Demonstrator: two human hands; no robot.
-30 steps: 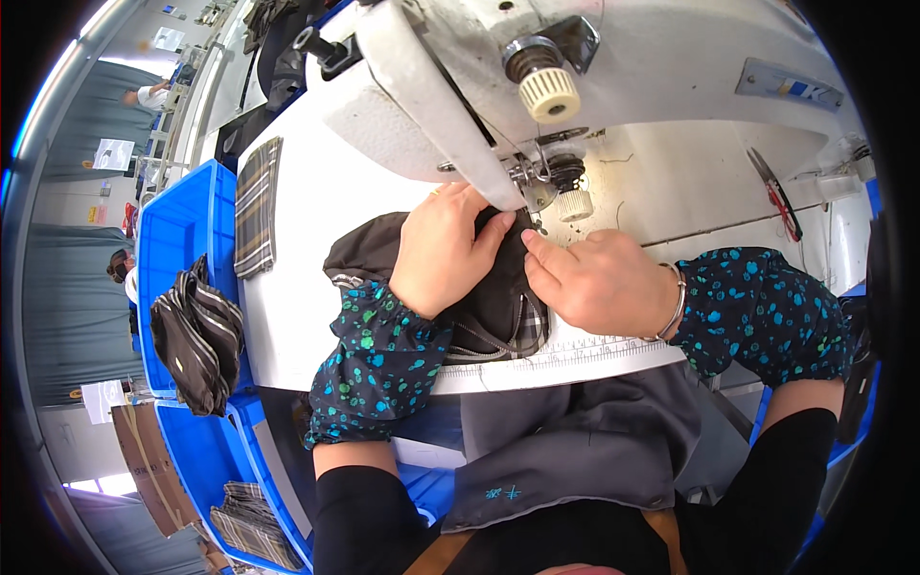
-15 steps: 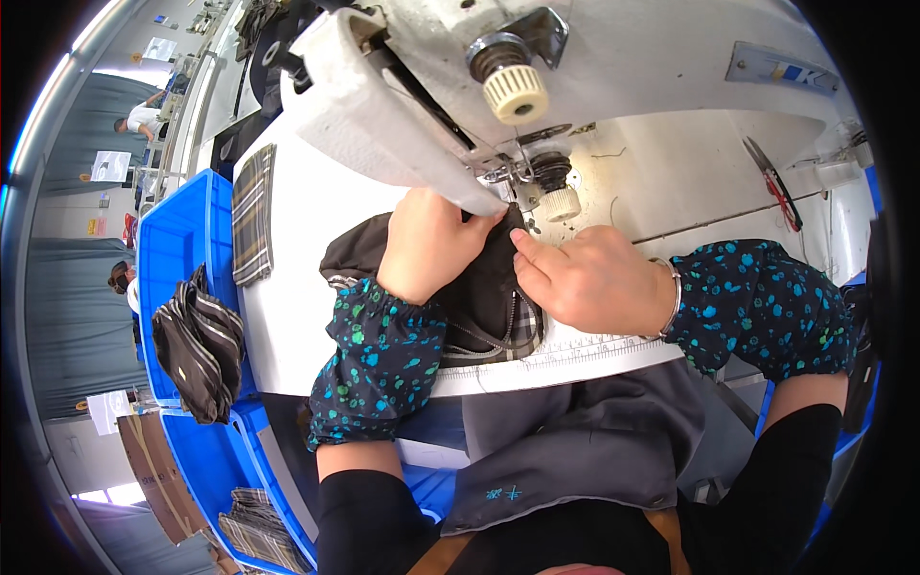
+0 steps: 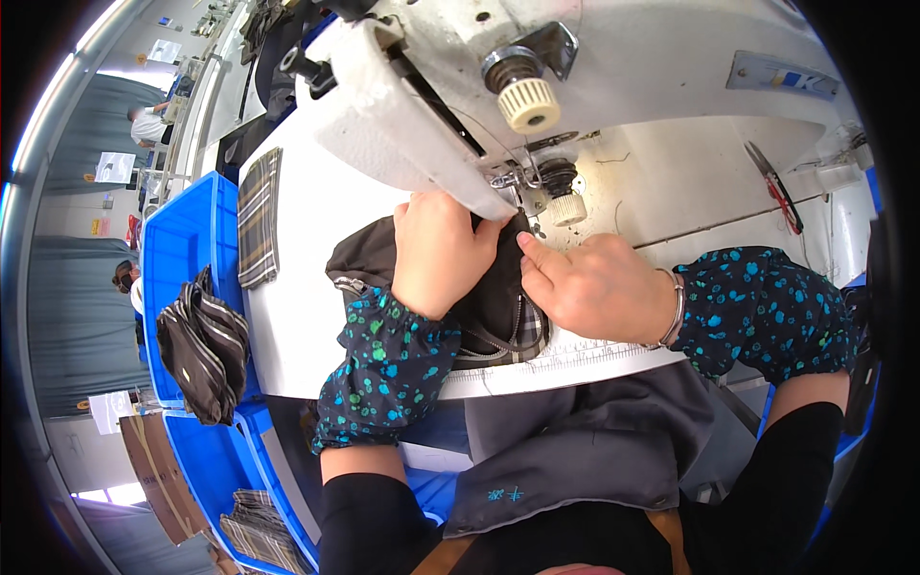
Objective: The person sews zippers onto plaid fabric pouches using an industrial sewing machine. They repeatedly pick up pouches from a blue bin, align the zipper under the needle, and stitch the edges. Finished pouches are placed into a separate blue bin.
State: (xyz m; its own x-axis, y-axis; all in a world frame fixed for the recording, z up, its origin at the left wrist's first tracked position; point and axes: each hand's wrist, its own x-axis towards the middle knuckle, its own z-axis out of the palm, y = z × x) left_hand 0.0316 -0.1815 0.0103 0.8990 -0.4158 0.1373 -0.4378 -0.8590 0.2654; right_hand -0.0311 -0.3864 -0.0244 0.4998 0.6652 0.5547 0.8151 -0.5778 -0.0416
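Observation:
A dark brown fabric piece [image 3: 481,305] with a zipper [image 3: 517,321] along its edge and a checked lining lies on the white table under the sewing machine [image 3: 402,125]. My left hand [image 3: 443,254] lies on the fabric, thumb and fingers closed on it just before the presser foot [image 3: 518,178]. On the right edge of the same fabric, my right hand [image 3: 604,287] grips with a curled thumb and index finger, the index fingertip close to the needle area. The machine head partly hides the left fingertips.
Red-handled scissors [image 3: 774,187] lie at the far right. Left of the table stand blue bins [image 3: 225,225], one with dark striped fabric [image 3: 201,347] hanging over its side. A folded checked cloth [image 3: 259,220] rests at the table's left edge. A ruler strip [image 3: 575,356] lines the front edge.
The whole view has shifted slightly. Both hands and the fabric stay nearly in place by the presser foot, with no clear regrip.

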